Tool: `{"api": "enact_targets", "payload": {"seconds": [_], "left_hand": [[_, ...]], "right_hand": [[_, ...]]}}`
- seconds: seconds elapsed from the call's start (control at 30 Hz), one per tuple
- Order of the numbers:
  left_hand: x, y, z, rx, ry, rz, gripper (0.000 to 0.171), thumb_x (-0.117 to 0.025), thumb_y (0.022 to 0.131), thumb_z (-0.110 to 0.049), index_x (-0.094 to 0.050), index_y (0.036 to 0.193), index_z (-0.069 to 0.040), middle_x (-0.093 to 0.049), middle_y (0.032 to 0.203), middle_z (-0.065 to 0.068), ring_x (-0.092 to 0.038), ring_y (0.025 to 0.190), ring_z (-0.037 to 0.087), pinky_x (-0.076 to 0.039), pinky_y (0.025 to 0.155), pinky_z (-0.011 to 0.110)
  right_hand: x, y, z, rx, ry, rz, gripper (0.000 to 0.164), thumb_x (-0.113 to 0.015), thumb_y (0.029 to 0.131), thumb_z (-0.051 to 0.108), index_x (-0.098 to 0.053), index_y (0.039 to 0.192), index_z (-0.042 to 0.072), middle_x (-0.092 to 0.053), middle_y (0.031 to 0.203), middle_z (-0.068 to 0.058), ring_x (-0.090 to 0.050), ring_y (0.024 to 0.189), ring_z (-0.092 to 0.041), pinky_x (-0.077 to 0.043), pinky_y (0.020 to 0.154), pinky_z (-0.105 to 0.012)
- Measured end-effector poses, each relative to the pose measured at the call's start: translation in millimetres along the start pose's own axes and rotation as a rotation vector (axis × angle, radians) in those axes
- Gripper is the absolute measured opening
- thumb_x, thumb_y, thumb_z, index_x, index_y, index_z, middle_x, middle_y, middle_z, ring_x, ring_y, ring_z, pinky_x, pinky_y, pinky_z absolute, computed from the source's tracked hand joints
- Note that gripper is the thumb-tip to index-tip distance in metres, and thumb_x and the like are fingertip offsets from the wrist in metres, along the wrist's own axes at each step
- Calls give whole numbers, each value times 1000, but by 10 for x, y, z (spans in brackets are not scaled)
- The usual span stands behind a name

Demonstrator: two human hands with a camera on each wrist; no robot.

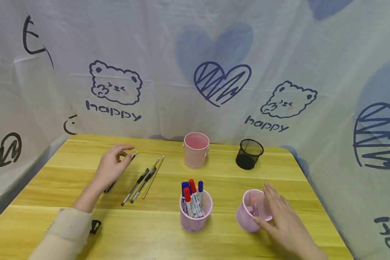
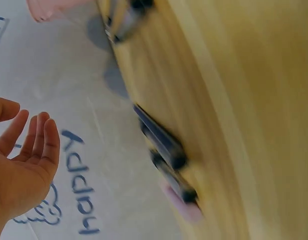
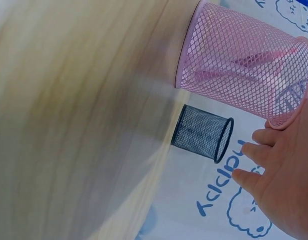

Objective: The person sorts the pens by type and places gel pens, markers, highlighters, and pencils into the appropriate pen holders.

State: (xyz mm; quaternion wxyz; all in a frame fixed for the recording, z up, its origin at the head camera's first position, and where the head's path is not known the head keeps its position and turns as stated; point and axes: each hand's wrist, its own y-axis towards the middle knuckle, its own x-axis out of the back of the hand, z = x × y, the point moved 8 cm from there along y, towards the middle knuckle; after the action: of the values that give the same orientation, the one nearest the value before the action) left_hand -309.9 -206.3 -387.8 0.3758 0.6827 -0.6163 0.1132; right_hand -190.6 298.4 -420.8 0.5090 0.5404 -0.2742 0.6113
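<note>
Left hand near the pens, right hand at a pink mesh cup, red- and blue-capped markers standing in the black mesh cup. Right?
Not the black mesh cup: the head view shows the red- and blue-capped markers standing in the front-centre pink cup. The rest holds: left hand near the pens, right hand at a pink mesh cup.

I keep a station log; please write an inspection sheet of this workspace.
Surface: wood-grain table.
Job's things: loose pens and pencils at left; markers in the middle pink cup; slim item inside the right pink cup.
Clutter: black object, unclear what, by the left sleeve; pink bucket and black mesh cup at the back.
Grips: left grip, near the loose pens, holds nothing visible; right grip against the right pink cup, fingers straight.
Cables: nothing seen.
Surroundings: pale printed curtain behind the table.
</note>
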Motion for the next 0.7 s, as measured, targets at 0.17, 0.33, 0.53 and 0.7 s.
{"api": "enact_targets", "payload": {"seconds": [0.17, 0.33, 0.53, 0.7], "left_hand": [[125, 19, 234, 40, 53, 43, 34, -55, 105, -10, -63, 136, -1, -58, 136, 21, -62, 109, 34, -55, 85, 44], [206, 50, 467, 58, 106, 84, 35, -54, 104, -10, -62, 137, 0, -57, 136, 23, -60, 110, 37, -54, 74, 38], [265, 79, 735, 92, 168, 137, 35, -54, 104, -10, -62, 136, 2, -54, 138, 28, -59, 112, 43, -54, 81, 53], [268, 112, 924, 129, 194, 220, 38, -55, 104, -12, -59, 138, 3, -51, 137, 29, -61, 102, 38, -54, 82, 54]], "right_hand": [[-3, 0, -8, 1, 0, -2, 96, -66, 98, 53, -20, 165, 4, -25, 170, -17, -27, 154, -40, -3, 129, -32], [11, -9, -1, 12, -6, -14, 95, -66, 99, 53, -19, 166, 4, -24, 170, -17, -27, 154, -40, 3, 126, -23], [13, -8, 8, 33, -9, -26, 96, -67, 98, 51, -19, 166, 4, -26, 169, -18, -28, 153, -40, 8, 121, -15], [6, -12, -6, 33, -15, -22, 96, -67, 98, 52, -18, 166, 4, -25, 170, -18, -28, 153, -40, 7, 123, -18]]}}
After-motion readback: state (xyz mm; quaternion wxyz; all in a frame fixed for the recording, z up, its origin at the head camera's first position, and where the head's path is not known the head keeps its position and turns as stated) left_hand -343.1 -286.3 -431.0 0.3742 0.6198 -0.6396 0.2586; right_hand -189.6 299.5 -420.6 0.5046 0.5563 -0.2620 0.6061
